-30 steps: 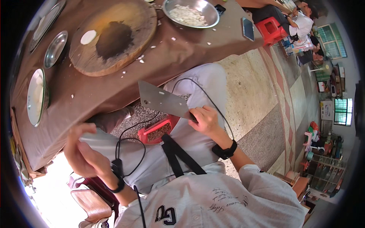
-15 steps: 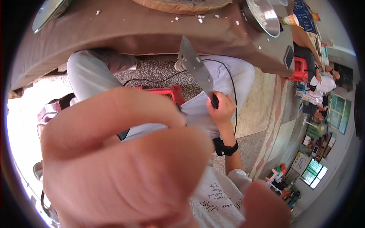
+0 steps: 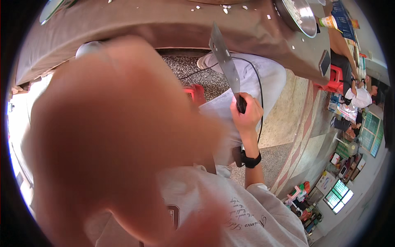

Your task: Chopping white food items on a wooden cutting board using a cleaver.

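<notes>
My right hand (image 3: 249,112) is closed around the dark handle of a cleaver (image 3: 225,61) above my lap. Its broad metal blade points up and away, with small white bits stuck to it. Very near the camera, my left hand (image 3: 119,123) fills much of the left side. Motion smears its fingers, so their pose and anything in them cannot be made out. Beyond the blade, white chopped bits (image 3: 225,11) lie scattered on a brown-covered table (image 3: 164,31). A metal bowl (image 3: 306,22) with white chopped food stands at the table's far right.
Part of a round wooden board (image 3: 218,1) shows at the top edge. A phone (image 3: 325,61) lies at the table's right corner, near a red stool (image 3: 331,80). A black cable (image 3: 259,84) runs over my leg. Another person (image 3: 362,96) is farther off at the right.
My left hand has risen and covers more of the left side, more blurred. The cleaver, still in my right hand, stands slightly higher and more upright. The whole view has shifted a little.
</notes>
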`<state>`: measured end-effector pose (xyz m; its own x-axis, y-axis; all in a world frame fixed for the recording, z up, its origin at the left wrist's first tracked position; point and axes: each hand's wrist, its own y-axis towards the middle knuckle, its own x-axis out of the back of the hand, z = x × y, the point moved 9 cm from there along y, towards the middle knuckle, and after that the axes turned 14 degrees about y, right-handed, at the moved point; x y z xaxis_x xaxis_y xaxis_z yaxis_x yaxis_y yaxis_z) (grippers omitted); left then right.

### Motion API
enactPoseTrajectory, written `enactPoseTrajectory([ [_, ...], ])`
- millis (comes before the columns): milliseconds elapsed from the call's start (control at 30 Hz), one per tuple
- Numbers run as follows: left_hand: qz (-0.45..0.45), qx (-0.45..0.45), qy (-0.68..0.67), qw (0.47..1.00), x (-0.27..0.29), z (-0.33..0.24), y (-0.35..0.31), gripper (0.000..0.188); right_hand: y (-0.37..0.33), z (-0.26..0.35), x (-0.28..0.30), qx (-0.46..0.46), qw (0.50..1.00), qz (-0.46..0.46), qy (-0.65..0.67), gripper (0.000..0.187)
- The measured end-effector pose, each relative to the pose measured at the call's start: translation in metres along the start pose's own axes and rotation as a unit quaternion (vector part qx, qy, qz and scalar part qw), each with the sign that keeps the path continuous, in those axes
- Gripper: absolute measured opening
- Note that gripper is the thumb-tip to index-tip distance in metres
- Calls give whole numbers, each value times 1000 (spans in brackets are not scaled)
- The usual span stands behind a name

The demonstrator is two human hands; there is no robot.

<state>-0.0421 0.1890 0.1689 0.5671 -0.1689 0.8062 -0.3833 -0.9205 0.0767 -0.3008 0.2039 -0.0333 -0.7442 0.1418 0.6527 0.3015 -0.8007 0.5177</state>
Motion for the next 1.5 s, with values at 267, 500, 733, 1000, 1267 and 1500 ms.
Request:
enactPoseTrajectory([
  [267, -250, -36, -221, 942, -13, 132, -4, 23, -4, -11, 3, -82, 996, -31, 4, 25],
  [500, -198, 89, -175, 960, -44, 150, -16, 22, 2, -15, 8, -84, 996, -30, 30, 23],
  [733, -156, 24, 7, 988, -46, 86, 9, 31, 16, -16, 9, -110, 994, -13, 9, 20],
  [1000, -131, 24, 110, 985, -43, 62, 25, 27, 63, -6, 19, -195, 979, -6, 57, 17],
  [1267, -107, 86, 107, 985, -47, 48, 21, 22, 163, 1, 16, -193, 978, 22, -81, 23],
  [1500, -99, 63, 127, 985, -58, 49, 22, 21, 139, 6, 8, -218, 962, 54, -159, 21],
])
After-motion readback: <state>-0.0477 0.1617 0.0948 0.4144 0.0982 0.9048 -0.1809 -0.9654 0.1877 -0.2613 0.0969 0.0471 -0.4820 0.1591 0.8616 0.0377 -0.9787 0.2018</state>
